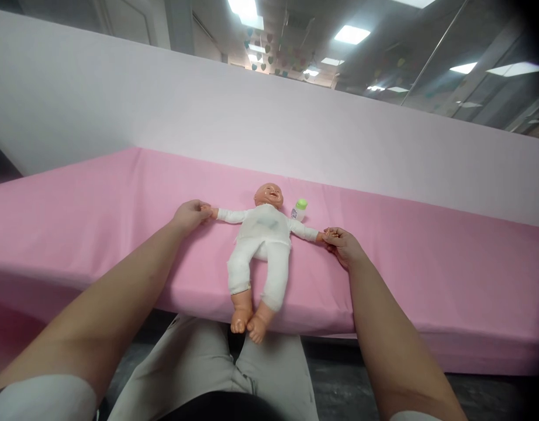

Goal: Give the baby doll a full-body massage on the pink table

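A baby doll (263,240) in a white suit lies on its back on the pink sheet (120,199), arms spread wide, feet hanging over the front edge. My left hand (190,215) is closed around the doll's hand on the left side. Over on the right, my right hand (342,244) pinches the doll's other hand. A small white bottle with a green cap (299,209) stands just beyond the doll's shoulder on the right.
A pale lilac wall panel (252,123) rises behind the pink surface. My knees in grey trousers (208,362) sit below the front edge. Ceiling lights and hanging heart decorations show above the panel.
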Demonstrator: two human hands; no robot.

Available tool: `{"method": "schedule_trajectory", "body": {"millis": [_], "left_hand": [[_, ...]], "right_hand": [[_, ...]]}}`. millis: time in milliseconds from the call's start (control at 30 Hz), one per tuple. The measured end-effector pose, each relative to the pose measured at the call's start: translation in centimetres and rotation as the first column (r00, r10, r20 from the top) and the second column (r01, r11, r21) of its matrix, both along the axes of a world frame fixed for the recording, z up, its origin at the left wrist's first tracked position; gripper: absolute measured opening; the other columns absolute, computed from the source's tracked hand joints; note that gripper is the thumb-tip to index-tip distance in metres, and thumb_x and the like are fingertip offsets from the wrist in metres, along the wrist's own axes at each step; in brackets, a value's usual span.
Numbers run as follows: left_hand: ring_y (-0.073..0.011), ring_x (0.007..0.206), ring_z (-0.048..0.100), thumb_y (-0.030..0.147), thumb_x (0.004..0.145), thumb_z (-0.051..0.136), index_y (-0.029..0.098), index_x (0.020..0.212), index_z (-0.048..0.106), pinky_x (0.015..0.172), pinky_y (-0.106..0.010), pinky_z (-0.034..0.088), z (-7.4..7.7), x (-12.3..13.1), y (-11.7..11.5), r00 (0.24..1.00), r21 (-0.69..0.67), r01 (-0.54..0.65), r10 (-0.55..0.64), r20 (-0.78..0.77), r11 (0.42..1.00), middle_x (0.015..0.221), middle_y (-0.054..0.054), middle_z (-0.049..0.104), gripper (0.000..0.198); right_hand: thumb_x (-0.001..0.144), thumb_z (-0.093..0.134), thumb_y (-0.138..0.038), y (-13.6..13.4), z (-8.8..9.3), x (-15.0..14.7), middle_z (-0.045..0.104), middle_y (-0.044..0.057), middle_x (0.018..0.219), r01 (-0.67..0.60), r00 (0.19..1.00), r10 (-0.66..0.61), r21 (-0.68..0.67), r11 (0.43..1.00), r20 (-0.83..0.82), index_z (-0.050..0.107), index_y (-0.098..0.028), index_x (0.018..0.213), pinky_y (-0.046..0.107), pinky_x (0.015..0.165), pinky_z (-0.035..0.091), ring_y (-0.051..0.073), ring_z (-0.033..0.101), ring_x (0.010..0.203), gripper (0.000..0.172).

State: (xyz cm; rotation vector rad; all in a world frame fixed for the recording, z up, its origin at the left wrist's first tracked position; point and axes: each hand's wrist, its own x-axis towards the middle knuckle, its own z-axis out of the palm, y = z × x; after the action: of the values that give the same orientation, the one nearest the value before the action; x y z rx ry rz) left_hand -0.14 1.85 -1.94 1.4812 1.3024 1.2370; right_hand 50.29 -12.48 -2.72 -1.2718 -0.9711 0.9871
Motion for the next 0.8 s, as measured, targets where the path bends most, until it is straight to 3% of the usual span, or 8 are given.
{"method": "schedule_trajectory", "body": {"millis": [167,333,567,700,800], "left_hand": [[-0.0198,0.059,0.065,0.041,0.075,0.084,0.018,0.085,0.07,0.057,-0.031,0.055,0.1,0.2,-0.2,1.0,-0.004,-0.016,0.016,-0.022,1.0,0.068,-0.007,0.07,0.029],[-0.0195,0.053,0.062,0.041,0.081,0.079,0.018,0.081,0.069,0.053,-0.031,0.053,0.0,0.3,0.2,0.999,-0.021,-0.045,0.044,-0.014,0.999,0.062,-0.006,0.067,0.025],[-0.0208,0.059,0.066,0.034,0.076,0.079,0.015,0.096,0.075,0.059,-0.034,0.056,0.0,0.3,0.4,0.999,-0.032,-0.029,0.03,0.044,0.999,0.068,-0.008,0.07,0.028],[-0.0205,0.065,0.068,0.031,0.067,0.086,0.014,0.106,0.076,0.062,-0.033,0.055,0.0,0.1,0.2,0.998,-0.015,-0.006,0.007,0.056,1.0,0.079,-0.009,0.074,0.044],[-0.0196,0.066,0.067,0.029,0.061,0.09,0.015,0.107,0.076,0.061,-0.031,0.054,0.0,0.0,0.0,0.999,-0.004,0.004,-0.004,0.047,1.0,0.08,-0.008,0.074,0.05]], "right_hand": [[0.06,0.098,-0.049,0.6,-0.5,0.0,0.063,-0.002,0.065,0.062,0.997,-0.062,0.002,0.998,0.049,0.059,-0.021,0.076,0.021,0.044,0.036,0.009,0.048,0.051,0.051],[0.077,0.081,-0.068,1.0,-1.2,0.5,0.059,-0.001,0.06,0.154,0.984,-0.154,0.006,0.988,0.094,0.062,-0.021,0.076,0.023,0.039,0.035,0.009,0.044,0.043,0.051],[0.081,0.08,-0.049,1.2,-1.3,0.7,0.068,0.004,0.071,0.191,0.979,-0.19,-0.005,0.982,0.071,0.07,-0.021,0.091,0.024,0.042,0.042,0.012,0.053,0.05,0.032],[0.071,0.088,-0.04,0.7,-0.7,0.9,0.068,0.003,0.08,0.093,0.995,-0.093,0.001,0.996,0.019,0.07,-0.021,0.103,0.026,0.051,0.048,0.013,0.058,0.059,0.041],[0.061,0.095,-0.036,0.1,-0.2,0.8,0.067,0.002,0.082,-0.001,1.0,0.001,-0.005,1.0,0.023,0.07,-0.02,0.1,0.025,0.054,0.047,0.012,0.057,0.063,0.048]]}}
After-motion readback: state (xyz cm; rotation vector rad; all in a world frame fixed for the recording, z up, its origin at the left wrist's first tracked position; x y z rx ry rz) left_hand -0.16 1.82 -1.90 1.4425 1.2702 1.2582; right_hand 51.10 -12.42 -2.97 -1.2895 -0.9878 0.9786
